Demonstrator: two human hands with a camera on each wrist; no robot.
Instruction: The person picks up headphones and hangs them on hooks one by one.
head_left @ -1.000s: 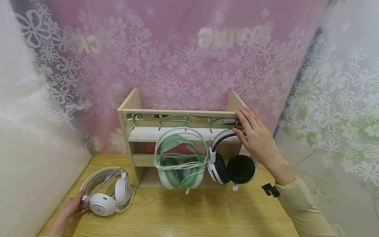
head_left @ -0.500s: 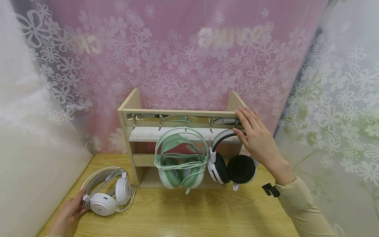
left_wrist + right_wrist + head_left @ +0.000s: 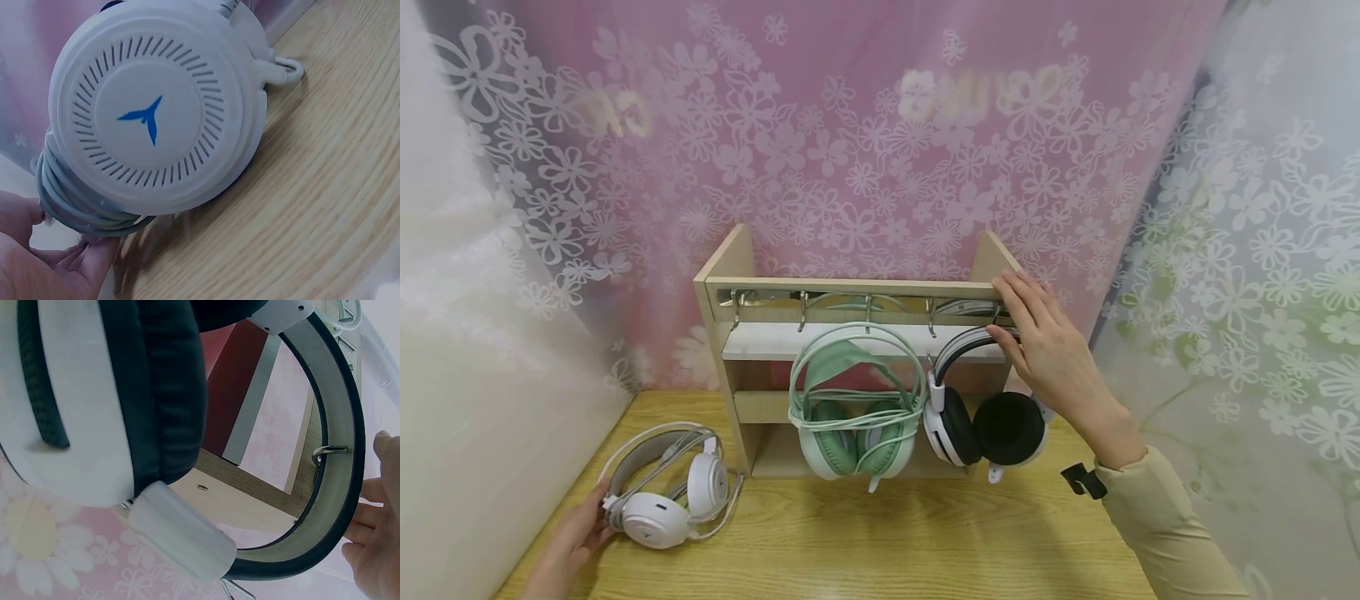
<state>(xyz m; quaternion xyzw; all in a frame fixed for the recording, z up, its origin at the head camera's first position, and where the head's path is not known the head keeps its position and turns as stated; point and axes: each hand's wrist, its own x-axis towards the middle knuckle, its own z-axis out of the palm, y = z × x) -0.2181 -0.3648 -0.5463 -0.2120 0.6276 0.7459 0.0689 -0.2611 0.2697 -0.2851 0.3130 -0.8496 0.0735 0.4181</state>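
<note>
My left hand point(image 3: 574, 533) grips white-and-grey headphones point(image 3: 653, 518) at the left of the table. In the left wrist view, the thumb and fingers lie at the coiled grey cable point(image 3: 69, 194), beside an ear cup with a blue emblem. My right hand point(image 3: 1051, 358) rests on the upper right corner of a wooden rack point(image 3: 850, 285), its fingers nearly straight. Just below that hand, black-and-white headphones point(image 3: 958, 433) hang from a hook by the headband point(image 3: 344, 487). Mint green headphones point(image 3: 859, 421), wrapped in their own cable, hang from the rack's middle.
Along the rack's front rail are metal hooks point(image 3: 803, 312), with nothing hanging on the two at the left. A white shelf point(image 3: 760, 340) lies behind them. The wooden table point(image 3: 850, 542) stretches in front, and flowered curtains point(image 3: 850, 150) stand behind and at both sides.
</note>
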